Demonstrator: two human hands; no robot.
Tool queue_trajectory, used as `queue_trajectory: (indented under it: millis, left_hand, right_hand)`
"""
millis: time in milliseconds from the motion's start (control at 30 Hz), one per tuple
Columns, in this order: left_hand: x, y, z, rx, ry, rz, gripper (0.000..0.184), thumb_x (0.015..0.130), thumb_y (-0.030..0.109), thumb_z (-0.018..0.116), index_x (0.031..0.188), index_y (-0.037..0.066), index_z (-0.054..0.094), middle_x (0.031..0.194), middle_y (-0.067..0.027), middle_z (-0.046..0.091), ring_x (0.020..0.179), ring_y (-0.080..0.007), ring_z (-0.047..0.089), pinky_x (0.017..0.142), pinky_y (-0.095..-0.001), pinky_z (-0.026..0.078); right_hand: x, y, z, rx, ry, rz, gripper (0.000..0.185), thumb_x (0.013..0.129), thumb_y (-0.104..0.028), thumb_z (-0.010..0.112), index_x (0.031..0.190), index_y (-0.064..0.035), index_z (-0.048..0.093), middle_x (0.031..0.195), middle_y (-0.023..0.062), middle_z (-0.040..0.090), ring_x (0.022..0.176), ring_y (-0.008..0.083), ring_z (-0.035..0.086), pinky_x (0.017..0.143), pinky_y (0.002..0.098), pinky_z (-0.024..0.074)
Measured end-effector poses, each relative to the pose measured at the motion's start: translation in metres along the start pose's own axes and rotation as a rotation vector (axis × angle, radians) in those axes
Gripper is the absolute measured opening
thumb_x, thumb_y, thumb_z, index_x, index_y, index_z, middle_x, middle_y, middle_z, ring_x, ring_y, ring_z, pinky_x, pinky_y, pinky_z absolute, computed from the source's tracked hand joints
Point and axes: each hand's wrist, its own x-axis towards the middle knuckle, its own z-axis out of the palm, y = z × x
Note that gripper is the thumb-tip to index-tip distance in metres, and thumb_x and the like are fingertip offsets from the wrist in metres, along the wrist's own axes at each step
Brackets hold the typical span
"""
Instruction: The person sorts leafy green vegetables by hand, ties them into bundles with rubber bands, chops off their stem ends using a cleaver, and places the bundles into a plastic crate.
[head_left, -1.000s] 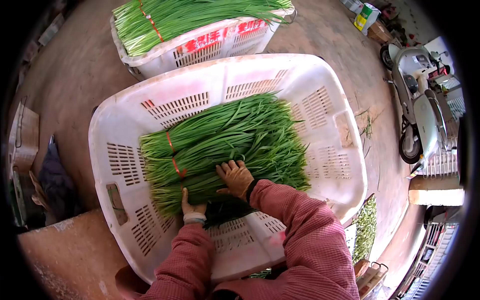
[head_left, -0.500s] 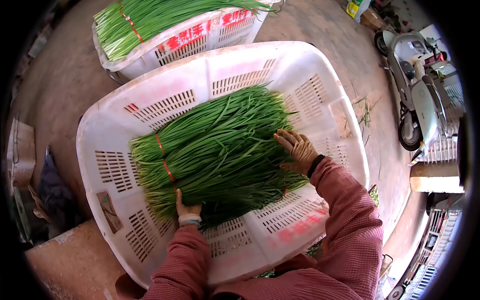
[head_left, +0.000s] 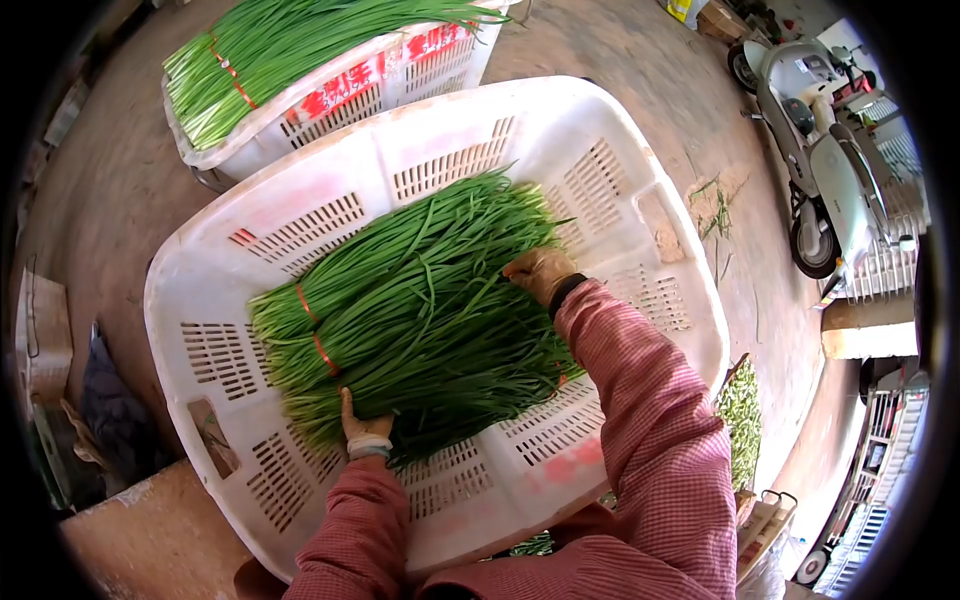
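Observation:
Bundles of garlic chives [head_left: 420,290], green with pale stem ends to the left and tied with red bands, lie side by side in a white plastic basket [head_left: 250,205]. At the near edge of the closest bundle is my left hand [head_left: 364,428], its thumb up along the stems and its other fingers hidden among the greens; it appears to grip them. My right hand [head_left: 541,273], in a stained glove, is closed at the leafy right end, with its fingertips pinched on some leaves.
Behind stands a second white basket [head_left: 290,125] with more tied chives [head_left: 320,45]. A scooter [head_left: 815,165] is parked at the right, near loose leaf scraps [head_left: 715,210] on the floor. A wooden-looking crate [head_left: 765,530] sits at lower right.
My right hand has moved left and slightly up over the leaf ends, and its spread fingers have closed into a pinch. My left hand stays at the bundle's near edge. The view has shifted slightly.

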Motion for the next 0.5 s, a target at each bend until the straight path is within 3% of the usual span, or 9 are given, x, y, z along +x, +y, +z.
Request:
queue_trajectory:
  millis: [167, 333, 400, 433, 500]
  left_hand:
    - [0.010, 0.002, -0.010, -0.066, -0.018, 0.014, 0.034, 0.075, 0.017, 0.068, 0.107, 0.012, 0.057, 0.115, -0.0104, 0.051, 0.105, -0.0330, 0.047, 0.092, -0.0495, 0.040]
    - [-0.001, 0.001, -0.011, -0.004, -0.055, 0.071, 0.032, 0.076, 0.016, 0.067, 0.106, 0.010, 0.057, 0.114, -0.0105, 0.052, 0.104, -0.0325, 0.047, 0.092, -0.0495, 0.041]
    - [0.003, 0.003, -0.020, 0.008, -0.130, 0.033, 0.030, 0.076, 0.015, 0.066, 0.105, 0.010, 0.058, 0.112, -0.0099, 0.053, 0.103, -0.0315, 0.048, 0.092, -0.0492, 0.041]
    - [-0.005, -0.001, -0.013, 0.011, -0.132, 0.029, 0.030, 0.076, 0.015, 0.066, 0.105, 0.010, 0.058, 0.112, -0.0099, 0.053, 0.103, -0.0315, 0.048, 0.092, -0.0492, 0.041]
    - [-0.019, -0.007, 0.001, -0.013, -0.094, 0.014, 0.028, 0.077, 0.015, 0.066, 0.104, 0.010, 0.058, 0.110, -0.0096, 0.054, 0.101, -0.0303, 0.049, 0.091, -0.0483, 0.042]
  right_hand:
    - [0.020, -0.007, 0.037, -0.657, -0.206, 0.031, 0.022, 0.080, -0.018, 0.050, 0.095, -0.0120, 0.064, 0.088, 0.0104, 0.064, 0.084, 0.0289, 0.060, 0.071, 0.0363, 0.0493]
    - [0.012, -0.003, 0.044, -0.510, -0.157, 0.077, 0.024, 0.078, -0.017, 0.052, 0.099, -0.0111, 0.063, 0.093, 0.0126, 0.062, 0.084, 0.0305, 0.060, 0.071, 0.0388, 0.0486]
    - [-0.005, -0.020, 0.026, -0.385, -0.077, 0.057, 0.023, 0.083, -0.010, 0.049, 0.103, -0.0033, 0.057, 0.104, 0.0149, 0.059, 0.090, 0.0312, 0.059, 0.074, 0.0386, 0.0477]
    - [-0.002, -0.026, 0.021, -0.521, -0.133, 0.147, 0.024, 0.082, -0.009, 0.049, 0.104, -0.0023, 0.055, 0.106, 0.0190, 0.056, 0.089, 0.0324, 0.059, 0.073, 0.0397, 0.0482]
    - [-0.003, -0.029, -0.003, -0.531, 0.026, 0.333, 0.021, 0.081, -0.008, 0.049, 0.101, -0.0045, 0.055, 0.098, 0.0208, 0.058, 0.084, 0.0322, 0.060, 0.069, 0.0398, 0.0490]
